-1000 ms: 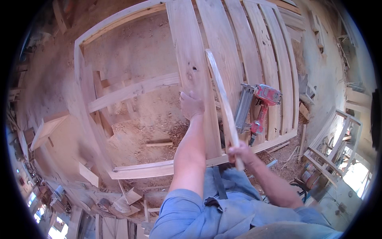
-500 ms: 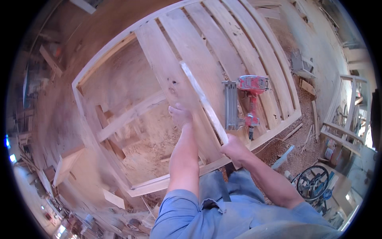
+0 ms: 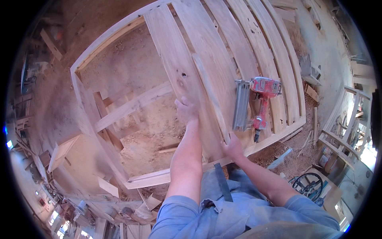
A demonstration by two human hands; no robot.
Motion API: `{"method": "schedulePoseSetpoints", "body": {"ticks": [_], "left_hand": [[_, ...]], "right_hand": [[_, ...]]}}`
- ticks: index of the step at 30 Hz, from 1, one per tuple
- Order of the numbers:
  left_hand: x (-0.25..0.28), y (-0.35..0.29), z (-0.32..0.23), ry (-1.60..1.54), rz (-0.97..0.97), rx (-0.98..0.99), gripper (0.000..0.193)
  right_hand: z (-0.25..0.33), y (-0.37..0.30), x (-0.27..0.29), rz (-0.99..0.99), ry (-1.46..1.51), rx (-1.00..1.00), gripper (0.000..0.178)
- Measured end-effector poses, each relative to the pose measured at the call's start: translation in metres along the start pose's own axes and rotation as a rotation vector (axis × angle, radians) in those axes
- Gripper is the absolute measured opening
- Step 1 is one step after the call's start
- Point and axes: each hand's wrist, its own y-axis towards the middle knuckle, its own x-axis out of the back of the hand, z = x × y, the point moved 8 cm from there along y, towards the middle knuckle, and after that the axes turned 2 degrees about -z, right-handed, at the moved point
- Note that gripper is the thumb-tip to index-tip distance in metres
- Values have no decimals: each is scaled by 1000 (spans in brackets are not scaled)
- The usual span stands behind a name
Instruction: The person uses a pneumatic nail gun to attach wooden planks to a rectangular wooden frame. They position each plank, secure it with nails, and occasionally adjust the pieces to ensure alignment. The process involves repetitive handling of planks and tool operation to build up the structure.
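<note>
My left hand [image 3: 186, 109] is closed around the left edge of a wide, knotted wooden board [image 3: 175, 51], the leftmost slat across a large wooden frame [image 3: 99, 44]. My right hand [image 3: 232, 148] grips the near end of a long, narrow wooden strip [image 3: 209, 93], close to the frame's near rail. The strip runs away from me along the right edge of the knotted board. Right of it, a red and grey nail gun [image 3: 260, 105] lies across the slats, apart from both hands.
Several more slats [image 3: 254, 44] span the frame's right part. Through its open left part show a crosspiece [image 3: 135, 105] and the dusty floor. A handwheel machine [image 3: 308, 185] and a slatted wooden structure [image 3: 346, 123] stand at the right. Wood offcuts [image 3: 108, 186] lie around.
The view has shifted, so the frame and nail gun appear farther right. The strip's bright edge shows less, and it seems to lie lower against the boards. Both hands keep their grips.
</note>
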Motion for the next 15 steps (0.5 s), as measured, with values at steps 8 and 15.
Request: {"method": "schedulePoseSetpoints", "body": {"ticks": [8,15], "left_hand": [[-10,1,0,-25,-23,-31,56],[-7,-2,-4,-148,-115,-156,51]], "right_hand": [[18,-3,-2,-255,-219,307,67],[42,2,41,62,242,41,55]]}}
